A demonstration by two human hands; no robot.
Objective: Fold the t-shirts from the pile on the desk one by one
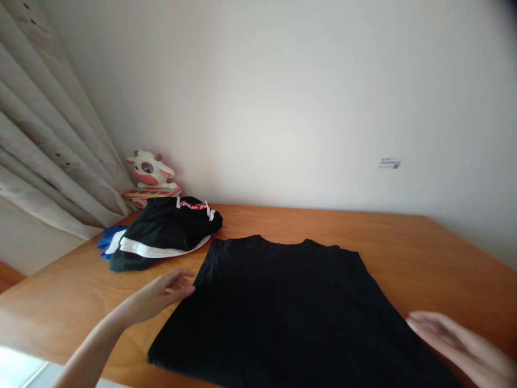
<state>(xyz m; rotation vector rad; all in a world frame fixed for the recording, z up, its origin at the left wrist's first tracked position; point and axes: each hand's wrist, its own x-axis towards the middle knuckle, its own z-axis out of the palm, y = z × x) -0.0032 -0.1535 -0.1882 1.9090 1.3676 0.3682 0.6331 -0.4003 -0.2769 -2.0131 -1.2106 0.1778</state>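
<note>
A black shirt (pixel 283 312) lies spread on the wooden table, its neckline toward the wall and its lower part running out of the picture. Beside its left edge is my left hand (pixel 173 288), fingers curved and apart, holding nothing. My right hand (pixel 448 339) is near the shirt's right edge, somewhat blurred, with a gap between thumb and fingers and nothing seen in it. Whether either hand touches the cloth is hard to tell.
Folded dark clothing (pixel 161 229) with white bands and a red label lies at the back left, with blue cloth (pixel 105 241) beneath it. Behind stands a cow figure (pixel 149 170). A curtain (pixel 48 124) hangs left. The wooden table (pixel 388 231) meets the wall.
</note>
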